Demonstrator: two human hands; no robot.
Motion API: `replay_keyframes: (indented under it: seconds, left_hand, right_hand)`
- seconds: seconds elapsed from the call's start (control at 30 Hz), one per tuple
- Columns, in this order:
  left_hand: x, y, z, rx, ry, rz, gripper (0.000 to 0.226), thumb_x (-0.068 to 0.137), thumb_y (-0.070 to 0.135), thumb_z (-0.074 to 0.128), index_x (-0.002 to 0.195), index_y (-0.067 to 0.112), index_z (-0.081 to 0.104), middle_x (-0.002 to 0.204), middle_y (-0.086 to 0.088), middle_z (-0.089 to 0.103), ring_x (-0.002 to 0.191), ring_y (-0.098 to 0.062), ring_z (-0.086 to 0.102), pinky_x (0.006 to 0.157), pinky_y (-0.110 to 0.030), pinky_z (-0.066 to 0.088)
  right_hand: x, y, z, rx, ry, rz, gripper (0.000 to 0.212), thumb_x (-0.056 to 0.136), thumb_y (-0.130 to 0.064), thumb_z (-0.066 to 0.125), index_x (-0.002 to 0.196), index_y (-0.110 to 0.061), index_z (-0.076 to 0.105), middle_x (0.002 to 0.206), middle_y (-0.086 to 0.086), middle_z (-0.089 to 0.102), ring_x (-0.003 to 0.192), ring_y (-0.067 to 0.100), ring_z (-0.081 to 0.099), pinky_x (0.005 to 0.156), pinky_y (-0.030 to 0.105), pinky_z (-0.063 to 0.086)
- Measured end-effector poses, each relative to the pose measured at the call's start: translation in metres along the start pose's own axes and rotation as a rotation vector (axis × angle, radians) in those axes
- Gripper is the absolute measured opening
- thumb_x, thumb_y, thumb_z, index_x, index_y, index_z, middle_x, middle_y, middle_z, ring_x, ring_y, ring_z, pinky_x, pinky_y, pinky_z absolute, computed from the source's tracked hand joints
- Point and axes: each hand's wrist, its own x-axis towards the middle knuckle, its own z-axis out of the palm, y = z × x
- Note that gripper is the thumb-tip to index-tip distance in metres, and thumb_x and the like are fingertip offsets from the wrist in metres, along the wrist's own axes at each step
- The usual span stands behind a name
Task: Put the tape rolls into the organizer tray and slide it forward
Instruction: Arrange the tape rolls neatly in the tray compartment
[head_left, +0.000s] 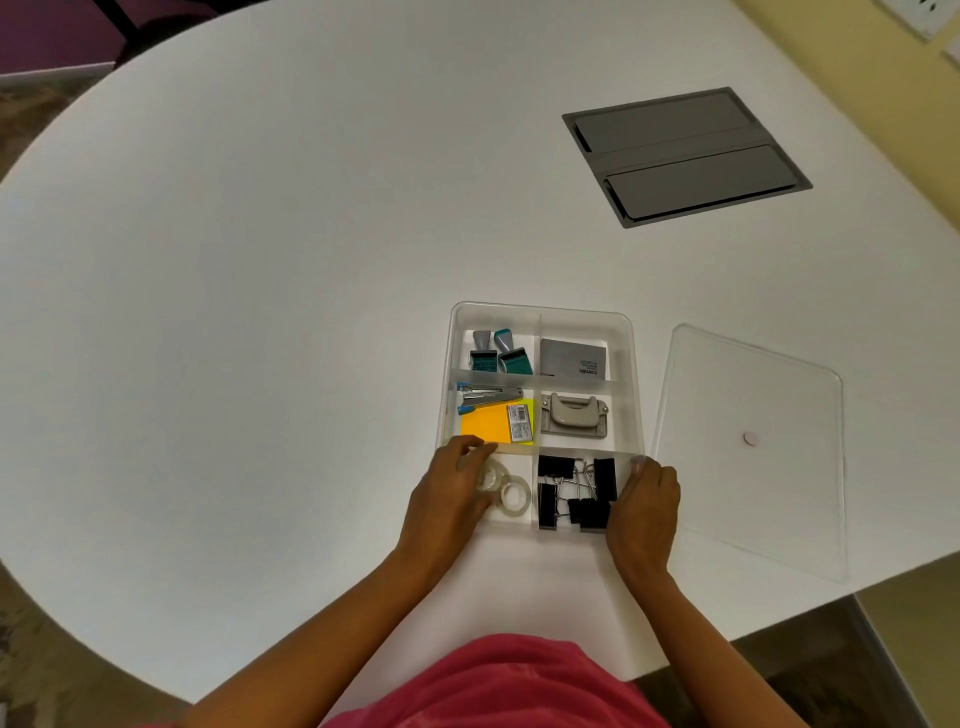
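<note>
The left hand (451, 491) curls over the near-left wall of the organizer tray (629, 364), fingers (470, 448) bent onto the rim and the divider there, so it is clamped on the tray itself and not on any tape. The right hand (644, 501) mirrors it on the near-right wall, its thumb (638, 464) hooked over the rim and the other fingers wrapped down the outside. Both hands sit at the near corners, which I judge to be a pushing grip: a hold on each side keeps the tray square as it slides away from the body

Just inside the left fingers, in the near-left compartment, lie the two clear tape rolls (506, 488), flat, side by side and touching, one partly hidden under the hand. So loading looks done and the slide is what remains. Just inside the right thumb, black binder clips (576, 493) fill the near-right compartment. Beyond the fingertips come a stapler (488, 395) over yellow sticky notes (488, 426), and a hole punch (574, 415). Outside the right hand the clear lid (748, 447) lies flat on the table (260, 260), just beside the tray, possibly touching its wall; that could drag during the push
</note>
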Motion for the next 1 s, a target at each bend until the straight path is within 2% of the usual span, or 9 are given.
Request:
replay_keyframes:
  seconds: [0.2,0.33,0.43,0.53,0.63,0.73,0.87,0.93,1.0]
  left_hand:
    - [0.005,-0.012,-0.027,0.015,0.278,-0.037,0.051,0.093,0.019,0.052,0.139,0.032,0.037,0.127,-0.004,0.052,0.105,-0.016,0.056,0.077,-0.024,0.049]
    - [0.011,-0.022,-0.023,-0.192,0.256,-0.3,0.048,0.095,0.033,0.046,0.142,0.033,0.033,0.13,-0.002,0.047,0.1,-0.015,0.058,0.079,-0.024,0.046]
    - [0.016,-0.03,-0.015,-0.252,0.218,-0.425,0.048,0.096,0.033,0.042,0.142,0.032,0.03,0.119,-0.005,0.056,0.104,-0.022,0.058,0.084,-0.03,0.045]
    - [0.017,-0.03,-0.009,-0.257,0.178,-0.444,0.051,0.097,0.036,0.037,0.145,0.033,0.021,0.12,-0.008,0.062,0.106,-0.026,0.06,0.092,-0.04,0.049]
    - [0.015,-0.021,-0.005,-0.28,0.169,-0.403,0.05,0.098,0.039,0.03,0.146,0.036,0.016,0.134,-0.007,0.056,0.115,-0.028,0.058,0.096,-0.047,0.047]
    - [0.014,-0.016,-0.002,-0.31,0.185,-0.383,0.046,0.099,0.036,0.029,0.145,0.036,0.021,0.138,-0.001,0.052,0.119,-0.023,0.056,0.099,-0.041,0.045]
    - [0.015,-0.015,0.0,-0.343,0.159,-0.374,0.046,0.1,0.028,0.031,0.145,0.029,0.022,0.121,-0.005,0.064,0.083,-0.003,0.059,0.08,-0.015,0.044]
    - [0.015,-0.015,0.001,-0.358,0.157,-0.372,0.046,0.1,0.027,0.031,0.145,0.029,0.021,0.115,-0.005,0.065,0.074,0.003,0.055,0.075,-0.008,0.041]
    - [0.015,-0.015,0.0,-0.383,0.158,-0.374,0.047,0.1,0.026,0.032,0.145,0.028,0.02,0.116,-0.007,0.065,0.076,0.001,0.056,0.078,-0.012,0.043]
  right_hand:
    - [0.0,-0.003,-0.002,-0.006,-0.013,0.015,0.02,0.094,0.0,0.045,0.106,0.008,0.059,0.082,0.021,0.056,0.073,0.034,0.053,0.056,0.031,0.038]
    - [0.0,-0.005,-0.004,-0.001,-0.034,0.024,0.023,0.093,-0.001,0.047,0.112,0.007,0.057,0.085,0.024,0.057,0.076,0.037,0.056,0.054,0.035,0.043]
    - [0.003,-0.008,-0.01,-0.025,-0.048,0.046,0.043,0.09,-0.001,0.052,0.132,0.004,0.044,0.107,0.026,0.052,0.091,0.036,0.051,0.063,0.04,0.048]
    - [0.002,-0.024,-0.025,-0.076,0.001,-0.125,0.053,0.086,0.003,0.053,0.137,0.001,0.039,0.119,0.027,0.047,0.096,0.034,0.046,0.075,0.04,0.047]
    - [-0.007,-0.052,-0.037,-0.01,-0.047,-0.269,0.041,0.088,0.0,0.046,0.129,-0.003,0.047,0.12,0.022,0.047,0.099,0.03,0.045,0.082,0.037,0.045]
    - [-0.016,-0.075,-0.033,0.041,-0.282,-0.339,0.023,0.091,-0.011,0.046,0.111,-0.011,0.058,0.115,0.013,0.049,0.103,0.027,0.046,0.085,0.04,0.046]
    - [-0.029,-0.082,-0.018,-0.095,-0.345,-0.685,0.018,0.062,-0.001,0.08,0.075,-0.006,0.068,0.094,0.012,0.06,0.087,0.025,0.05,0.06,0.03,0.045]
    - [-0.032,-0.082,-0.012,-0.168,-0.395,-0.702,0.018,0.06,-0.007,0.084,0.073,-0.006,0.072,0.094,0.012,0.061,0.086,0.026,0.054,0.061,0.031,0.046]
    - [-0.034,-0.081,-0.008,-0.262,-0.447,-0.686,0.021,0.058,-0.01,0.086,0.074,-0.006,0.074,0.097,0.013,0.062,0.087,0.027,0.057,0.063,0.032,0.048]
